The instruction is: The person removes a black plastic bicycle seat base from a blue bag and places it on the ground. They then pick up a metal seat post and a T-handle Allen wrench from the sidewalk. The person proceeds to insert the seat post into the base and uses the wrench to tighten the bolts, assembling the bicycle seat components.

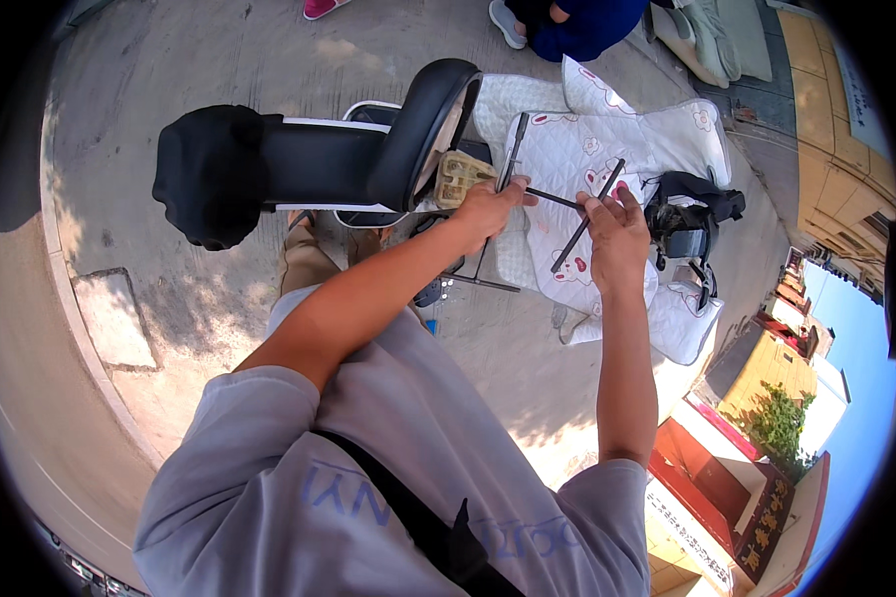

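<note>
My left hand point(493, 209) grips a thin black metal frame point(553, 198) where two of its bars meet; the fingers are closed around it. One black bar rises from that hand toward the far side. A connecting bar runs across to my right hand point(619, 239), whose fingers pinch a slanting black crossbar. Below my left hand, more thin black bars point(480, 283) show near the ground. Just beside my left hand lies a beige, compartmented piece point(458, 177), partly covered by the hand.
A scooter with a long black seat point(324, 162) stands ahead; a black cover point(206, 176) caps its left end. White quilted fabric with a cartoon print point(548, 149) drapes its right part, near the black handlebar area point(687, 224). A person in dark blue point(582, 30) is low at the far side.
</note>
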